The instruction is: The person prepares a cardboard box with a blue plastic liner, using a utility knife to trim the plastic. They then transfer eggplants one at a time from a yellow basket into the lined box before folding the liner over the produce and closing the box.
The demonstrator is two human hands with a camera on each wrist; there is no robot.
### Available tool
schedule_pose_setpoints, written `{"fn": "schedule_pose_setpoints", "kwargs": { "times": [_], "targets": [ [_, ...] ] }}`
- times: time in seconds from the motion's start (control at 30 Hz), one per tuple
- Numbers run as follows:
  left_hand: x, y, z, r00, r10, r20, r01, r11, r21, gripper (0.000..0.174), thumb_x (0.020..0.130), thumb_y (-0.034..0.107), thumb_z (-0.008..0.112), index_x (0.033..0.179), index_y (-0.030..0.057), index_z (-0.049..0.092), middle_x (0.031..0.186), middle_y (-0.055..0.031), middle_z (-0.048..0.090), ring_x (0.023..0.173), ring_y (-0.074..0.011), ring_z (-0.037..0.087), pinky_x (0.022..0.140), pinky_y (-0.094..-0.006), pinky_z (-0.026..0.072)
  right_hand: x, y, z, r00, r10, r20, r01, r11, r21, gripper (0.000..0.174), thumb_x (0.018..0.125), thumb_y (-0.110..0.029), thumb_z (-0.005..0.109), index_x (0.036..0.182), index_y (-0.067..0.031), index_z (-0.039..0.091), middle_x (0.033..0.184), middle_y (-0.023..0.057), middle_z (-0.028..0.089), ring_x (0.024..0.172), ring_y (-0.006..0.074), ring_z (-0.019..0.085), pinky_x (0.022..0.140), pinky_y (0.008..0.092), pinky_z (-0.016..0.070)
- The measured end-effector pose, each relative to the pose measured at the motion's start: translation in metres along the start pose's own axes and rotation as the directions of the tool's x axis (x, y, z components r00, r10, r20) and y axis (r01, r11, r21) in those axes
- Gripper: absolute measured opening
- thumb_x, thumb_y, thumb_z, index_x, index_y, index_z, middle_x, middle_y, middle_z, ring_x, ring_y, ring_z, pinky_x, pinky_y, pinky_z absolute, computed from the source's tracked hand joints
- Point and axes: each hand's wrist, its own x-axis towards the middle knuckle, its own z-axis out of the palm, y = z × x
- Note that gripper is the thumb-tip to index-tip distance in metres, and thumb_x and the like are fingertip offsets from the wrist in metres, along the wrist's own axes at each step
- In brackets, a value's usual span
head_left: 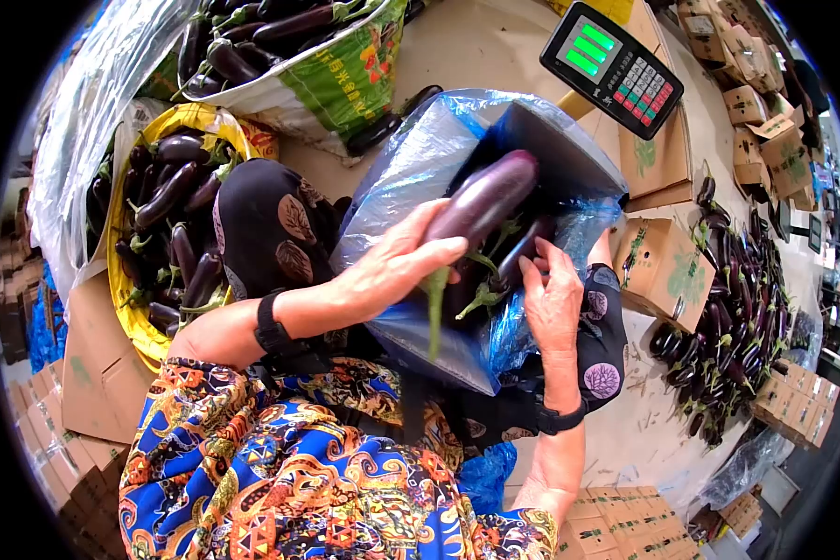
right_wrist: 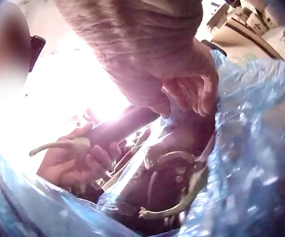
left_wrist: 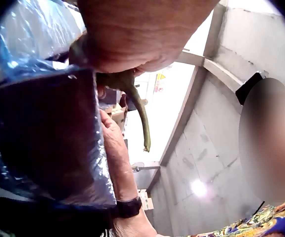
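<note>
My left hand grips a large glossy purple eggplant near its green stem. The eggplant lies tilted over the mouth of a blue plastic-lined bag between the knees. In the right wrist view, the left hand shows below its stem end. Several more eggplants sit inside the bag, stems toward me. My right hand reaches in at the bag's right side, fingers loosely bent and touching one of these eggplants. In the right wrist view, that hand hangs over the bagged eggplants.
A yellow-rimmed basket of eggplants stands left, with a green-and-white sack of them behind. A digital scale display rises at the back right. A cardboard box and an eggplant heap lie right.
</note>
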Motion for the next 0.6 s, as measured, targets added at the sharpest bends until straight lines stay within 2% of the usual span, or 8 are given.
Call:
{"fn": "schedule_pose_setpoints", "kwargs": {
  "times": [0.03,0.1,0.17,0.23,0.3,0.43,0.53,0.6],
  "targets": [
    [0.003,0.006,0.008,0.998,-0.054,0.02,0.053,0.998,0.022,0.069,0.097,0.033,0.061,0.15,0.0019,0.029,0.118,-0.0099,0.056,0.101,-0.0181,0.06,0.09,-0.0325,0.0488,-0.003,0.003,-0.005,0.998,0.052,0.032,-0.052,0.999,0.007,0.031,0.087,-0.011,0.067,0.114,0.0035,0.063,0.103,0.0216,0.066,0.092,0.0378,0.065,0.085,0.0433,0.052],
    [0.027,-0.032,0.022,0.927,0.375,0.005,-0.345,0.847,0.404,0.081,0.091,0.034,0.068,0.152,0.0009,0.025,0.122,-0.022,0.056,0.108,-0.0282,0.06,0.095,-0.0384,0.0472,-0.008,0.003,-0.006,0.997,-0.066,0.043,0.071,0.992,-0.109,0.03,0.087,-0.011,0.066,0.113,0.0038,0.062,0.104,0.022,0.065,0.094,0.0384,0.064,0.085,0.0446,0.0518],
    [0.04,-0.045,0.026,0.888,0.445,0.113,-0.43,0.718,0.547,0.086,0.082,0.025,0.076,0.15,0.0017,0.029,0.125,-0.0268,0.051,0.108,-0.0424,0.057,0.099,-0.0434,0.0451,-0.013,0.003,0.0,0.968,-0.249,0.034,0.248,0.921,-0.299,0.03,0.087,-0.01,0.064,0.113,0.0041,0.062,0.105,0.0225,0.064,0.095,0.0389,0.064,0.085,0.045,0.052],
    [0.047,-0.047,0.027,0.934,0.319,0.161,-0.344,0.68,0.647,0.079,0.078,0.019,0.077,0.144,0.0028,0.036,0.119,-0.0248,0.051,0.102,-0.0424,0.058,0.093,-0.0441,0.0493,-0.015,0.006,0.001,0.992,-0.051,0.113,0.063,0.993,-0.105,0.03,0.087,-0.008,0.061,0.114,0.0039,0.061,0.114,0.0234,0.062,0.104,0.0414,0.06,0.091,0.0462,0.0487],
    [0.048,-0.056,0.029,0.87,0.422,0.255,-0.461,0.514,0.724,0.076,0.077,0.016,0.077,0.141,0.0039,0.039,0.116,-0.0232,0.052,0.098,-0.0414,0.06,0.085,-0.0435,0.0522,-0.013,0.005,0.0,0.981,0.046,0.186,-0.038,0.998,-0.048,0.031,0.087,-0.007,0.06,0.115,0.0047,0.06,0.118,0.0238,0.061,0.109,0.0437,0.057,0.095,0.0471,0.0465],
    [0.05,-0.056,0.029,0.758,0.521,0.393,-0.567,0.227,0.792,0.079,0.074,0.018,0.079,0.142,0.0052,0.04,0.108,-0.0197,0.057,0.085,-0.037,0.064,0.072,-0.044,0.0555,-0.018,0.015,0.011,0.986,-0.111,0.125,0.14,0.957,-0.253,0.034,0.089,-0.007,0.056,0.12,0.0067,0.057,0.12,0.026,0.06,0.11,0.0448,0.057,0.096,0.047,0.0463],
    [0.048,-0.035,0.031,0.9,0.229,0.37,-0.413,0.181,0.893,0.084,0.073,0.021,0.08,0.144,0.003,0.038,0.102,-0.0184,0.06,0.08,-0.0349,0.066,0.068,-0.0439,0.0549,-0.017,0.006,0.007,0.997,-0.077,0.028,0.081,0.98,-0.183,0.043,0.093,-0.011,0.053,0.133,0.0052,0.05,0.124,0.0279,0.059,0.112,0.0436,0.057,0.098,0.0456,0.0458],
    [0.052,-0.041,0.022,0.863,0.258,0.434,-0.471,0.102,0.876,0.074,0.08,0.016,0.07,0.143,-0.0043,0.037,0.09,-0.0163,0.063,0.076,-0.0327,0.067,0.063,-0.0414,0.0544,-0.016,-0.001,0.004,0.996,0.006,0.085,0.001,0.996,-0.09,0.047,0.093,-0.012,0.055,0.137,0.0041,0.047,0.125,0.0284,0.058,0.114,0.0434,0.057,0.099,0.0455,0.0452]
  ]
}}
